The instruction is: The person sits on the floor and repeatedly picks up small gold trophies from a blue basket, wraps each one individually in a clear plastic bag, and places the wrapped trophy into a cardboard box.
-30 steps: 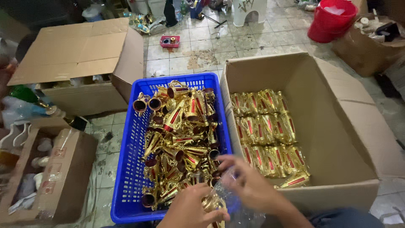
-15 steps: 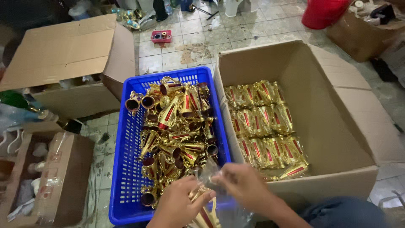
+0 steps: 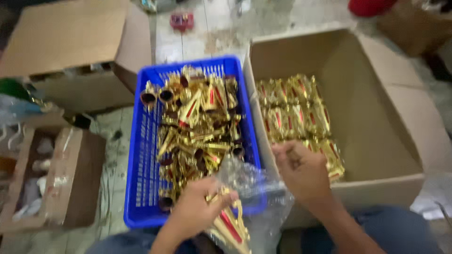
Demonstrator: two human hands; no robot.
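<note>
Gripped in the left hand (image 3: 195, 214) is a bunch of gold and red pieces (image 3: 230, 225), held over the near edge of the blue basket (image 3: 141, 188). A clear plastic bag (image 3: 249, 183) is pinched at its top by the closed fingers of the right hand (image 3: 301, 171), just beside the near left corner of the large cardboard box (image 3: 376, 117). The basket is heaped with loose gold and red pieces (image 3: 197, 127), some showing dark round openings. Bagged gold packs (image 3: 296, 113) are laid in rows against the left wall of the large box. A flat box (image 3: 70, 42) is seen at the far left and a small carton (image 3: 61, 183) at the near left. The held pieces are shiny gold with a red stripe; finer detail is blurred.
</note>
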